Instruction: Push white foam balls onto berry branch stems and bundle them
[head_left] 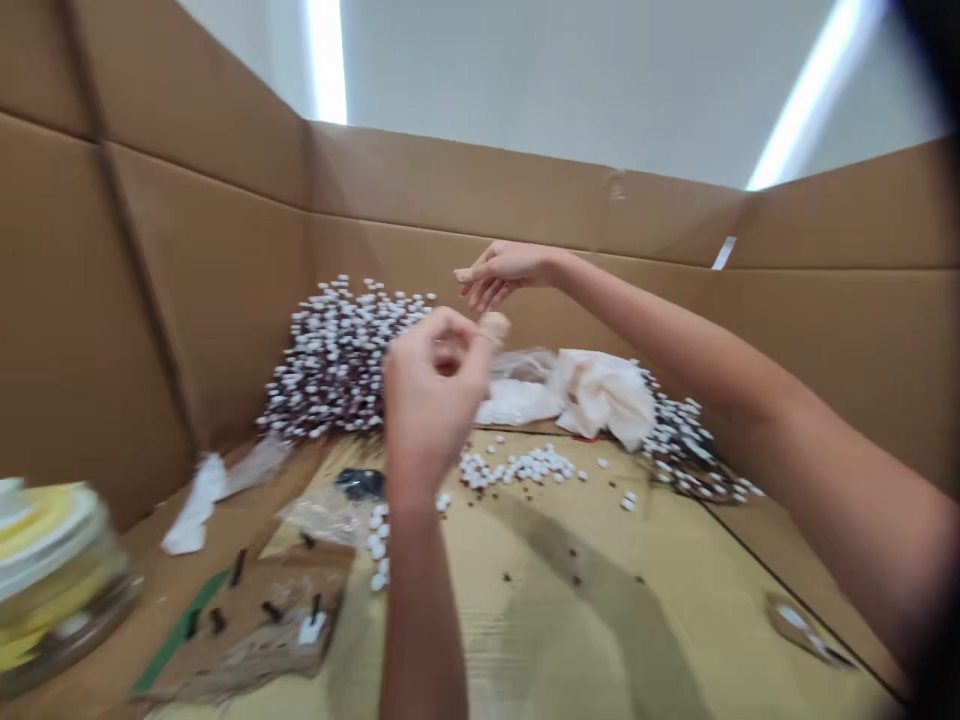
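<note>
My left hand (433, 393) is raised in the middle of the view, fingers curled into a loose fist, with a small tan cork-like piece (495, 326) at its fingertips. My right hand (501, 273) is lifted just beyond it, fingers pinched together; what it pinches is too small and blurred to make out. Behind both hands a heap of dark stems with white bead tips (337, 355) leans against the cardboard wall. Loose white beads (525, 466) lie scattered on the cardboard floor below the hands.
Tall cardboard walls (165, 260) enclose the work area. Crumpled pale plastic bags (592, 392) lie at the back, more beaded stems (686, 450) to their right. A jar with a yellow-white lid (45, 560) stands at the left, clear wrappers (262, 620) and scissors (806, 625) near the front.
</note>
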